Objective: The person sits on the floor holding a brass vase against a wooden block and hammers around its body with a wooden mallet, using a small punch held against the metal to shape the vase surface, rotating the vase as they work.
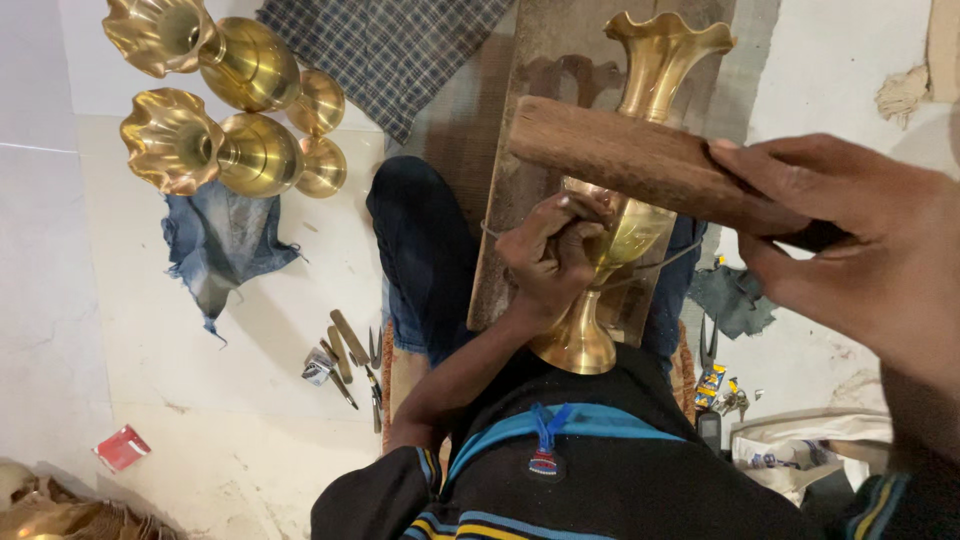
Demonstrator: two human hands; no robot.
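Left hand (548,258) pinched small tool against brass vase (630,200), vase braced on wooden board (520,170) across lap. Right hand (860,250) gripped wooden mallet (630,160), raised above tool.

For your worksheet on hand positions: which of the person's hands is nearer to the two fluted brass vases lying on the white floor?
The left hand. It rests on the upright brass vase at centre, closer to the two fluted brass vases. The right hand holds the wooden block farther away, at the far right.
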